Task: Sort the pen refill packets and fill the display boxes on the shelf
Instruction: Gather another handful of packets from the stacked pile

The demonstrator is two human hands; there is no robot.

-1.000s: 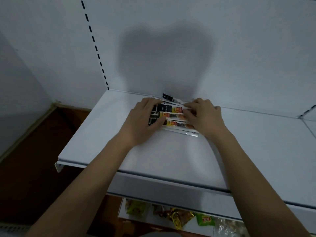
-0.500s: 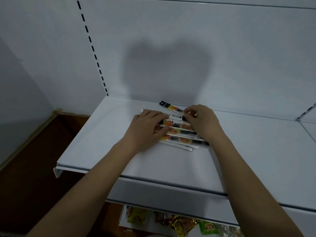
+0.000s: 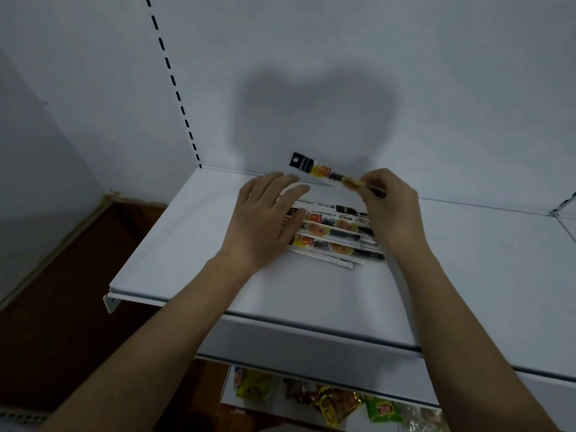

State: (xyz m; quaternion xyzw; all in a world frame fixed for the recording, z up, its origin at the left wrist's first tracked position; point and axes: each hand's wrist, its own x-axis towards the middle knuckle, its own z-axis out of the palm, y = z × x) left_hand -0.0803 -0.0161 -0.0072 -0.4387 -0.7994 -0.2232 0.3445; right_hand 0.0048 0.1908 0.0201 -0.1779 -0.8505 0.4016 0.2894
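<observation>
Several long pen refill packets [image 3: 335,233] lie in a loose overlapping pile on the white shelf [image 3: 193,232], printed black, yellow and orange. My left hand [image 3: 265,218] rests flat on the left end of the pile, fingers spread. My right hand [image 3: 389,204] pinches one refill packet [image 3: 318,169] by its right end and holds it lifted above the back of the pile, its black header pointing left. No display box is in view.
The white back panel rises just behind the pile, with a slotted upright [image 3: 174,85] at the left. Snack packets [image 3: 330,400] sit on the shelf below. Brown floor [image 3: 62,307] shows at the left beyond the shelf's end.
My right hand has lifted one packet off the back of the pile. My left hand stays pressed on the pile's left end.
</observation>
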